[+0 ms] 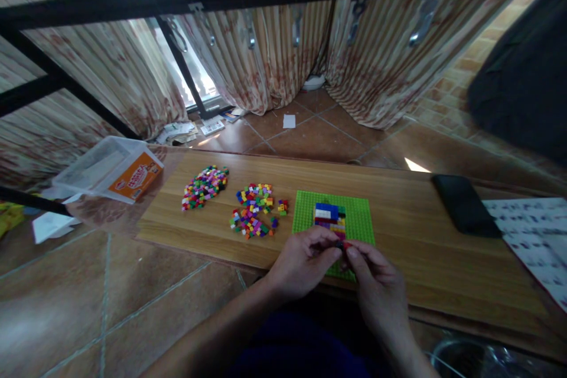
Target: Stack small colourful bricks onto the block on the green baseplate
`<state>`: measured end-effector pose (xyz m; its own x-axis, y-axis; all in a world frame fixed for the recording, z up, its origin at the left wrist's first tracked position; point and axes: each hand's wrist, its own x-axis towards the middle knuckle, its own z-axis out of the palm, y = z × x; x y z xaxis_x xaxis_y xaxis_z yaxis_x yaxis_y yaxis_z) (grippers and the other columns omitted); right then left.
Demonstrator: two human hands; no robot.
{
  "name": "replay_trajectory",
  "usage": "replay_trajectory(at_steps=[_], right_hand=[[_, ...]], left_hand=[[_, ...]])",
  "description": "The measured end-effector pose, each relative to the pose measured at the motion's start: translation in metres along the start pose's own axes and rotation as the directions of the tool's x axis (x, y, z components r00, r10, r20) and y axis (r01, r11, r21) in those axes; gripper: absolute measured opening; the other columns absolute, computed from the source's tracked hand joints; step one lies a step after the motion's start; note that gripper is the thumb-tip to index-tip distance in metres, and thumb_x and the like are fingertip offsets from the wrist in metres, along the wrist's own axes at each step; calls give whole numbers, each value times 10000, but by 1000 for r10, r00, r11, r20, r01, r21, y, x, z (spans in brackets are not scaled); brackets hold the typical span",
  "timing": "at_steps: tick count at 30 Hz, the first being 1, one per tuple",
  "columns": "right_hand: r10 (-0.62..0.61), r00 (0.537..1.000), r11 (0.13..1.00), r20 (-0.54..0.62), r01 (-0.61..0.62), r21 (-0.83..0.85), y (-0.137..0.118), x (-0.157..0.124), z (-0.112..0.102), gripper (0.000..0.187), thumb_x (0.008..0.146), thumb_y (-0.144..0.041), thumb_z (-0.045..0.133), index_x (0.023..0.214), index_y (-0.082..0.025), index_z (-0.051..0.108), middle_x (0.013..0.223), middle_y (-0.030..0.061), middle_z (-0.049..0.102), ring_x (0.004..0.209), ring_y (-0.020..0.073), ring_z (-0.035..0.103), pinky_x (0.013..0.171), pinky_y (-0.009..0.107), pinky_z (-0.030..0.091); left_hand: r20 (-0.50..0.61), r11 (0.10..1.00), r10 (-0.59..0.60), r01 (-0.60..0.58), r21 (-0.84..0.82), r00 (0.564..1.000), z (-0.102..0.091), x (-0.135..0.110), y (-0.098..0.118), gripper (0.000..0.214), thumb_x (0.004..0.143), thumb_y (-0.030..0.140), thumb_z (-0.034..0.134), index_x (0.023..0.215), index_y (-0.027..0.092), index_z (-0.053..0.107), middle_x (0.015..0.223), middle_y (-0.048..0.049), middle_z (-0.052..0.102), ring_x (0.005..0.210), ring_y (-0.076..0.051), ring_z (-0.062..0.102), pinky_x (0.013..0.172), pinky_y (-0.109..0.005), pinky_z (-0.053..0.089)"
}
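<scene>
My left hand [305, 260] and my right hand [378, 274] meet over the near part of a green studded baseplate [357, 209]. Between the left thumb and fingers is a small black toy brick [339, 244]. A small red brick [346, 245] is pinched by the right fingertips, right up against the black one; whether the two are joined I cannot tell. Just beyond the fingers, a block of built-up bricks [326, 212] in blue, white, dark red and yellow sits on the baseplate. My hands hide its near side.
Loose coloured bricks lie in a far-left pile [206, 187] and a scattered group [254, 209] left of the baseplate. A clear plastic box [95, 168] with an orange label stands at the table's left end. To the right are a black phone-like object [463, 204] and a printed sheet [534, 236].
</scene>
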<state>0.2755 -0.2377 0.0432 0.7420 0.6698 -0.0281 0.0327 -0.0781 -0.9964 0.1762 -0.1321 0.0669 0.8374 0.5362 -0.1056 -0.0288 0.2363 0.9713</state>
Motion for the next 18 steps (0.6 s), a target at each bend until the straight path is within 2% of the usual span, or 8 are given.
replay_trajectory(at_steps=[3, 7, 13, 18], right_hand=[[-10, 1000, 1000, -18, 10, -20, -1, -2, 3, 218, 820, -401, 655, 850, -194, 718, 724, 14, 681, 660, 142, 617, 615, 260, 513], [-38, 999, 996, -32, 36, -78, -3, -6, 9, 233, 838, -404, 631, 875, -190, 715, 725, 17, 668, 670, 151, 616, 644, 278, 516], [5, 998, 998, -65, -9, -57, -5, -11, 19, 281, 852, -447, 601, 854, -184, 699, 733, 23, 666, 661, 149, 596, 605, 256, 486], [39, 998, 999, -50, -40, -7, -7, -19, 33, 280, 846, -450, 609, 840, -181, 687, 709, 18, 649, 645, 147, 580, 582, 252, 468]], left_hand=[[-30, 975, 24, -17, 221, 999, -1, -3, 2, 128, 863, 266, 566, 818, 157, 617, 762, -12, 615, 728, -130, 566, 707, -243, 450], [-41, 883, 49, -24, 470, 998, -4, -7, 3, 150, 879, 248, 513, 771, 167, 577, 688, 10, 540, 652, -116, 497, 612, -225, 381], [-48, 845, 37, -5, 535, 998, -6, -11, 6, 146, 886, 267, 492, 780, 180, 540, 657, 25, 489, 575, -101, 449, 533, -221, 321], [-116, 873, 7, 50, 485, 993, -10, -21, 11, 127, 871, 274, 500, 791, 183, 540, 671, 23, 509, 558, -96, 450, 512, -214, 319]])
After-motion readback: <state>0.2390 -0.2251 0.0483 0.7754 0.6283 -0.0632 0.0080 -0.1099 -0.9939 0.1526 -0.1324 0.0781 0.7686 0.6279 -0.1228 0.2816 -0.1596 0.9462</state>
